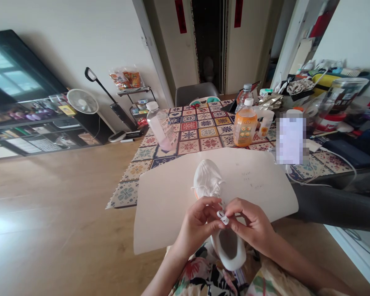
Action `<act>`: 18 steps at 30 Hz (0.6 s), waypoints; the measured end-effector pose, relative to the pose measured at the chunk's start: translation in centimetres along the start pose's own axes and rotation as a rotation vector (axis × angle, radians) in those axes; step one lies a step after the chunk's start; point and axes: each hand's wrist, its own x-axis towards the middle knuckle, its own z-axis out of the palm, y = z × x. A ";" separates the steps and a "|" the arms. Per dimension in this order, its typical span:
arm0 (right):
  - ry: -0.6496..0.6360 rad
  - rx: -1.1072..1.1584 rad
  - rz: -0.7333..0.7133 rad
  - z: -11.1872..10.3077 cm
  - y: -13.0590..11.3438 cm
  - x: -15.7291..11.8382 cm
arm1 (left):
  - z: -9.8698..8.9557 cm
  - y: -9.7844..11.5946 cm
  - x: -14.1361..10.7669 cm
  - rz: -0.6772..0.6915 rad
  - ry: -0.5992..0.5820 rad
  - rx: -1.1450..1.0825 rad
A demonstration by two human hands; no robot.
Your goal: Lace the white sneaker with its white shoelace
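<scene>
Hands hide the shoe's (217, 205) middle (laces too).

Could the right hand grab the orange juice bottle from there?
Probably yes, after letting go: the right hand is busy pinching the shoe's lace, but nothing stands between it and the orange bottle, just paper.

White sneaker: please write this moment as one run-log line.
left hand: pinching lace | right hand: pinching lace | white sneaker: toe away, on white sheet | orange bottle: upright behind

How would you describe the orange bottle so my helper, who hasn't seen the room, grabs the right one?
On the patterned tablecloth, look past the white paper sheet with the white shoe. The orange bottle stands right of centre; its neighbour left, the tilted bottle, holds pale pink liquid.
</scene>
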 end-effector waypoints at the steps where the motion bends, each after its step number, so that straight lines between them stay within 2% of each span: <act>1: -0.023 -0.022 0.001 -0.1 -0.2 0.0 | 0.1 0.0 0.0 -0.012 0.003 0.025; 6: -0.052 -0.063 -0.003 -0.3 -0.7 0.1 | 0.4 0.3 -0.3 0.138 0.083 0.280; 10: 0.034 0.059 0.045 0.2 0.0 0.1 | 0.3 0.4 -0.4 0.251 0.045 0.446; 13: 0.106 0.171 0.108 0.4 0.6 0.1 | 0.2 0.2 -0.4 0.249 0.038 0.477; 15: 0.094 0.090 0.068 0.2 0.6 0.0 | 0.1 0.1 -0.5 0.224 0.050 0.460; 18: -0.037 -0.147 -0.053 -0.4 0.2 0.1 | 0.1 0.0 -0.6 0.220 0.064 0.427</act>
